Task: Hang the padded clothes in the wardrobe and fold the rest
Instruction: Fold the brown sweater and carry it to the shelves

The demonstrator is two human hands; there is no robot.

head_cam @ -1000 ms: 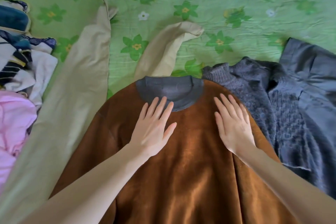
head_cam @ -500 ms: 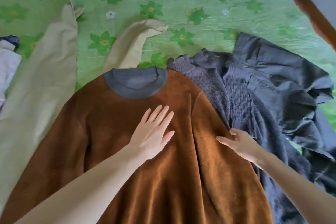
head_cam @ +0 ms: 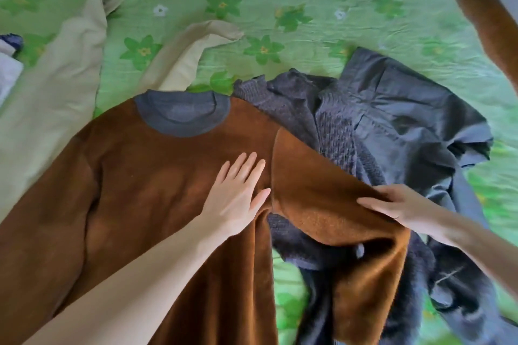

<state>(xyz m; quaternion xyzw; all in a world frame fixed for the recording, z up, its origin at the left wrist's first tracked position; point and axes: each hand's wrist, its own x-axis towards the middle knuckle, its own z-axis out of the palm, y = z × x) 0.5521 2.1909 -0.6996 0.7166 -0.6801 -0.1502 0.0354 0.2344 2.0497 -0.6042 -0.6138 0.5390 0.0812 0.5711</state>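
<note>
Brown fleecy sweater (head_cam: 157, 193) lies spread flat, grey ribbed collar (head_cam: 182, 113) pointing away, its near edge running out of view. Its right sleeve (head_cam: 330, 204) is lifted off the bed and angled out sideways, cuff end drooping. Under that sleeve sits a crumpled dark grey knit sweater (head_cam: 333, 126), touching a rumpled grey jacket (head_cam: 406, 120). Beige trousers (head_cam: 50, 87) stretch out beyond the collar, one leg partly under the brown sweater.
</note>
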